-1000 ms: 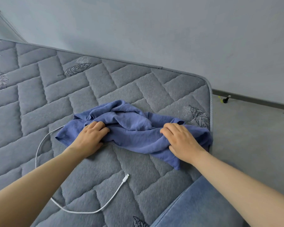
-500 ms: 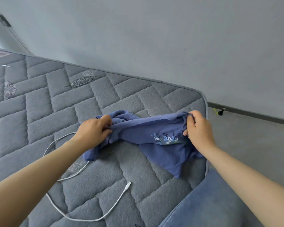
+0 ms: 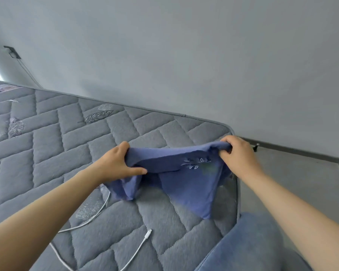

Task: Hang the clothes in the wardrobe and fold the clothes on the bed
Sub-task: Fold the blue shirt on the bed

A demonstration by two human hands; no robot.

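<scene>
Item: blue thin-fabric garment (image 3: 188, 184) with small leaf embroidery, held above the corner of the grey quilted bed (image 3: 57, 149), its lower part drooping. The left hand (image 3: 115, 165) and right hand (image 3: 239, 153) each clutch a bunched upper edge, fingers curled. Judged light, limp and unbreakable; best gripped at the shoulders. A white charging cable (image 3: 137, 249) lies on the bed nearby.

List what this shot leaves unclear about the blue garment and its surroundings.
Head view:
- blue garment: its type; bunched folds, left hand and right hand hide its shape.
- white cable: far end hidden under it; loop cut by bottom edge.
- dark object at the skirting: too small to identify.
</scene>
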